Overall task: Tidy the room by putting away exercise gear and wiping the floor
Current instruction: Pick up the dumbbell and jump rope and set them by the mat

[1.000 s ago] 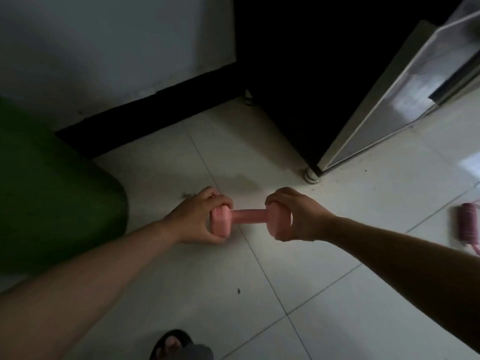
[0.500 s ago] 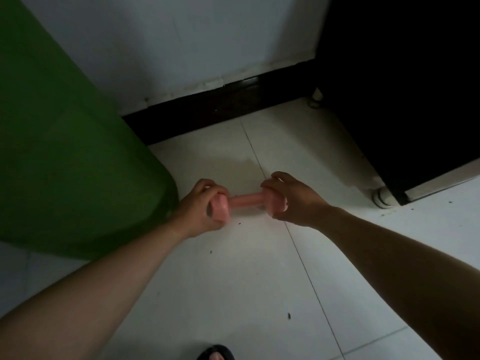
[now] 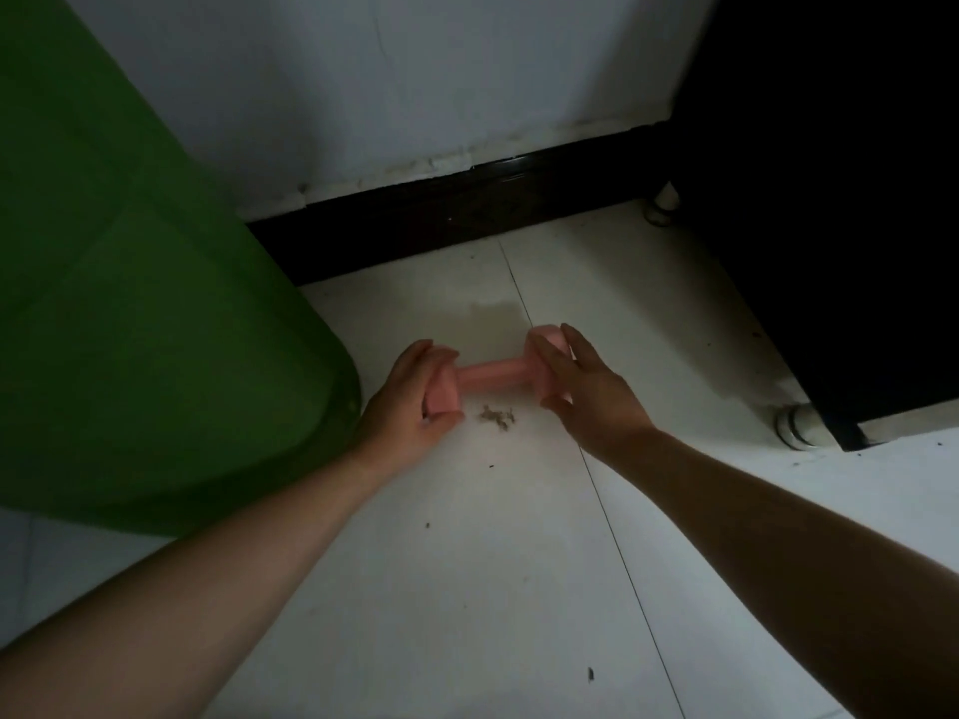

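Note:
A small pink dumbbell (image 3: 493,373) lies across the white tiled floor (image 3: 467,563), close to the wall. My left hand (image 3: 410,407) curls around its left head, thumb below and fingers over the top. My right hand (image 3: 586,391) is at the right head with its fingers stretched out and spread, resting against the weight rather than wrapped around it. Both forearms reach in from the bottom edge of the view.
A large green bin (image 3: 155,303) stands just left of my left hand. A dark cabinet (image 3: 830,199) on round white feet (image 3: 796,425) fills the right. Black skirting (image 3: 467,215) runs along the wall. A dust clump (image 3: 497,415) and a pale stain (image 3: 498,316) mark the floor.
The dumbbell has been carried left and toward the wall, beside the green bin. My right hand's fingers have opened off its right head. The left hand still cups the left head.

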The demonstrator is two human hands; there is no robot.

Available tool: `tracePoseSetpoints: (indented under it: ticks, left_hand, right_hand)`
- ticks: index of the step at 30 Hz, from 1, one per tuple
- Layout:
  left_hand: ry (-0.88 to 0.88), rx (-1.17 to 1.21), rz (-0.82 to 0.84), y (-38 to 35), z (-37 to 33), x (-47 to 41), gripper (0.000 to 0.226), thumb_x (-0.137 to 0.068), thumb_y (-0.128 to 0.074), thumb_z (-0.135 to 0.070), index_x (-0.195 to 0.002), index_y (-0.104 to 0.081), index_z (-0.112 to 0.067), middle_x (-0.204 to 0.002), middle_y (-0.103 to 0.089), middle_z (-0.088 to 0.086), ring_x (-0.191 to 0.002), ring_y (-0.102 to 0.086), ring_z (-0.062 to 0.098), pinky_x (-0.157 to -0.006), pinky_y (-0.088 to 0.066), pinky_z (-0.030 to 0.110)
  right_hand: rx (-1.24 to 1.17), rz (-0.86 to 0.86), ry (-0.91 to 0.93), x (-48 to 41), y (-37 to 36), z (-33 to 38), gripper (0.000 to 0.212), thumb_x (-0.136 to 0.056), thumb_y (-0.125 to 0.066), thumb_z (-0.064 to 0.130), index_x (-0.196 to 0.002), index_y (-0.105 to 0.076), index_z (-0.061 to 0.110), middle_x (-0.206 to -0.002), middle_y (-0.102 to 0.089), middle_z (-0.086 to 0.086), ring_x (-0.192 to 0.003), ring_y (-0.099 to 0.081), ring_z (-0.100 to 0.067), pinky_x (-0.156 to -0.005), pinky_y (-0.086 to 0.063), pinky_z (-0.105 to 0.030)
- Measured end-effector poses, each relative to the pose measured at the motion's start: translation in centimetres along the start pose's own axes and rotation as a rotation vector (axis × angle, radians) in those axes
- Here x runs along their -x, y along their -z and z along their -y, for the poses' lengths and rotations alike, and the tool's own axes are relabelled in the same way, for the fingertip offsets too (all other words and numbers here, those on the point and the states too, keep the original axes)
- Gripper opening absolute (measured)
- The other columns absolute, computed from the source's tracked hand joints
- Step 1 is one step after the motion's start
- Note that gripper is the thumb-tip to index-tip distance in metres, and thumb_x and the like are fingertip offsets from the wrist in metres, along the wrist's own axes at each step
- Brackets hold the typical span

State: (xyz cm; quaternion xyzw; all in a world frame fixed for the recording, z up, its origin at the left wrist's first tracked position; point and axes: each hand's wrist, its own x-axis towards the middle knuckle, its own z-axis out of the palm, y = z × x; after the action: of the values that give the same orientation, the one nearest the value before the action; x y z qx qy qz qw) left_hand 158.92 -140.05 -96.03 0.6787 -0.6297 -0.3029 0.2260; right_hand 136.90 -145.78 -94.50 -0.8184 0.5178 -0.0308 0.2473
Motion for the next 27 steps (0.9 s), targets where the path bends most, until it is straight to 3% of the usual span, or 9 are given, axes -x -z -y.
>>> tracePoseSetpoints:
  ticks: [3,6,9,12,17,22,24,27]
  left_hand:
    - [0.045,-0.043,-0.052,0.4,0.0,-1.9,0.063,-0.083,-0.067,-0.014,-0.138,-0.038,-0.020,-0.153,-0.019,0.004,-0.133,-0.034,0.021,-0.101,-0.031,0.023]
    - [0.086,-0.108,-0.114,1.0,-0.4,-3.9,0.056,-0.087,-0.061,-0.012,-0.138,-0.038,-0.021,-0.154,-0.018,0.003,-0.133,-0.034,0.022,-0.103,-0.032,0.026]
    - [0.119,-0.180,-0.162,1.3,-0.8,-5.3,0.048,-0.090,-0.055,-0.014,-0.135,-0.041,-0.020,-0.152,-0.023,0.005,-0.135,-0.031,0.024,-0.104,-0.033,0.032]
    - [0.129,-0.249,-0.180,1.0,-1.2,-5.3,0.049,-0.086,-0.058,-0.019,-0.132,-0.044,-0.018,-0.148,-0.031,0.009,-0.133,-0.034,0.029,-0.105,-0.034,0.036]
    - [-0.003,-0.429,-0.136,-0.3,-4.7,-3.5,0.055,-0.086,-0.057,-0.027,-0.137,-0.039,-0.026,-0.151,-0.028,0.006,-0.140,-0.020,0.028,-0.113,-0.018,0.046]
    - [-0.246,-0.205,-0.029,-2.4,-12.5,-0.5,0.047,-0.081,-0.068,-0.017,-0.125,-0.051,-0.011,-0.131,-0.051,0.011,-0.121,-0.047,0.026,-0.095,-0.030,0.020]
    - [-0.305,-0.186,0.084,-3.8,-15.2,1.6,0.052,-0.081,-0.068,-0.026,-0.127,-0.050,-0.010,-0.130,-0.052,0.009,-0.121,-0.048,0.022,-0.097,-0.026,0.013]
    - [-0.415,-0.255,0.332,-5.5,-19.4,4.4,0.064,-0.077,-0.054,-0.048,-0.133,-0.046,-0.019,-0.133,-0.048,-0.001,-0.120,-0.039,0.002,-0.094,-0.014,-0.003]
  right_hand:
    - [0.055,-0.034,0.130,-3.2,0.6,0.9,0.051,-0.098,-0.036,0.037,-0.146,-0.020,0.031,-0.147,-0.036,-0.004,-0.116,-0.053,-0.027,-0.092,-0.043,-0.031]
    - [0.060,-0.136,0.080,-5.1,0.9,1.4,0.055,-0.095,-0.027,0.055,-0.145,-0.023,0.031,-0.124,-0.058,-0.006,-0.104,-0.058,-0.024,-0.091,-0.046,-0.038]
    - [-0.095,-0.109,-0.026,-4.6,1.8,1.8,0.057,-0.094,-0.044,0.045,-0.145,-0.026,0.028,-0.136,-0.047,-0.009,-0.114,-0.053,-0.028,-0.096,-0.045,-0.041]
    - [-0.120,-0.104,-0.137,-2.0,3.1,0.9,0.061,-0.088,-0.062,0.026,-0.142,-0.034,0.021,-0.141,-0.042,-0.006,-0.122,-0.048,-0.026,-0.098,-0.041,-0.034]
    - [-0.199,-0.078,-0.269,4.8,5.3,-2.3,0.053,-0.084,-0.066,0.035,-0.132,-0.045,0.026,-0.127,-0.056,0.003,-0.112,-0.055,-0.014,-0.093,-0.044,-0.027]
    - [-0.125,0.001,-0.236,12.9,8.9,-6.0,0.053,-0.083,-0.067,0.037,-0.131,-0.047,0.025,-0.128,-0.057,0.002,-0.114,-0.054,-0.015,-0.093,-0.042,-0.026]
    - [-0.089,0.025,-0.248,16.7,10.4,-7.6,0.053,-0.083,-0.067,0.038,-0.131,-0.047,0.026,-0.128,-0.056,0.003,-0.115,-0.053,-0.015,-0.093,-0.040,-0.025]
    - [-0.059,0.053,-0.268,22.8,12.0,-10.9,0.053,-0.084,-0.065,0.040,-0.131,-0.047,0.027,-0.130,-0.054,0.005,-0.118,-0.051,-0.014,-0.096,-0.039,-0.025]
